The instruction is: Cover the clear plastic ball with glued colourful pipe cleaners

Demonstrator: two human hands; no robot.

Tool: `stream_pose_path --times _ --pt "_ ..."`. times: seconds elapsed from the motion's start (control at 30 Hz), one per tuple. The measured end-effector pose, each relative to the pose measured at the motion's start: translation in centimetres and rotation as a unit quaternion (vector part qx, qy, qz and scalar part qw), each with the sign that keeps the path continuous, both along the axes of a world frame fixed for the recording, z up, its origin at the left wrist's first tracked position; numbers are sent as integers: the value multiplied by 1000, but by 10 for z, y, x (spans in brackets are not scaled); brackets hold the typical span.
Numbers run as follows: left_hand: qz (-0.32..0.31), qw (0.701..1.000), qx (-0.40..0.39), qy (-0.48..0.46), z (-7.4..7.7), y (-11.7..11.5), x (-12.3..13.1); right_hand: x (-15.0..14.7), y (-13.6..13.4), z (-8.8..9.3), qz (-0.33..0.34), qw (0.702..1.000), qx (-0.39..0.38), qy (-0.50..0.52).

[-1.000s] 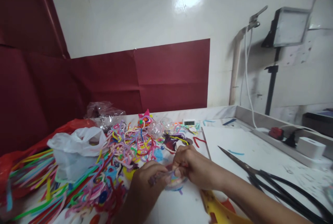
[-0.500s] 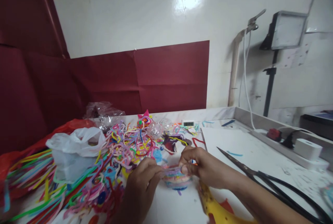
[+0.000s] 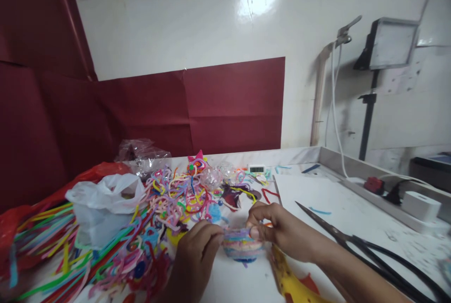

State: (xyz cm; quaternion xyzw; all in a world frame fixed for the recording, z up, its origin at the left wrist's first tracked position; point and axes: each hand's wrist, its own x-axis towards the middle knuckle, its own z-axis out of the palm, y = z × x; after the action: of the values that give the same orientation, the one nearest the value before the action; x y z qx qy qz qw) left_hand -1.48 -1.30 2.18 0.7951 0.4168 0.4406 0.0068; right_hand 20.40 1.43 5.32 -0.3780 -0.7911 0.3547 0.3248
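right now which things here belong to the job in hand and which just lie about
Job in hand:
striped multicoloured rounded piece, between left hand and right hand
Probably: fuzzy multicoloured strips; black metal scissors

Seemingly idle:
crumpled clear plastic wrap
white rectangular digital display

Lighting: moderate, cool, diffuse. Glare: one white patch, upper centre, on glossy off-white wall [image 3: 176, 21]; small glints on crumpled clear plastic wrap [image 3: 143, 155]. Shadows: soft, beside upright beige pipe [image 3: 319, 91]; dark maroon sheeting [image 3: 28, 120] dim at left. Focus: slight softness over bare hands [image 3: 282, 230] and multicoloured striped bowl-shaped piece [image 3: 243, 246]. Distortion: wide-angle; long black-handled metal scissors [image 3: 340, 236] stretched toward lower right edge.
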Motion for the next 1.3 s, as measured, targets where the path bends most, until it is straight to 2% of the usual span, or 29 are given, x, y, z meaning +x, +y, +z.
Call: stream_pose_path --times 0.2,0.47,0.63,0.73,0.87,1.0,1.07,1.13,1.3 --pt "12 1000 -16 -13 0 -3 -1 -1 0 4 14 1000 -24 10" --pt "-49 998 42 7 -2 0 -5 -1 -3 6 11 998 -64 20" --pt "-62 998 -21 -11 1 -1 -6 3 -9 3 -11 996 -87 16" --pt "-103 990 -88 -43 3 -2 -7 6 -15 -1 -19 993 -115 34" --pt "-171 953 -220 -116 2 0 -9 8 -22 -4 -26 986 -145 79" --pt "-215 889 -339 -219 -1 6 -6 8 -23 -10 -1 970 -190 155" --pt "-246 851 -373 -278 -2 9 -4 8 -21 -16 22 954 -218 206" --pt "-254 826 -399 -306 0 10 -1 9 -18 -23 46 937 -239 252" --pt "-276 792 -441 -320 12 7 4 10 -15 -32 62 893 -294 334"
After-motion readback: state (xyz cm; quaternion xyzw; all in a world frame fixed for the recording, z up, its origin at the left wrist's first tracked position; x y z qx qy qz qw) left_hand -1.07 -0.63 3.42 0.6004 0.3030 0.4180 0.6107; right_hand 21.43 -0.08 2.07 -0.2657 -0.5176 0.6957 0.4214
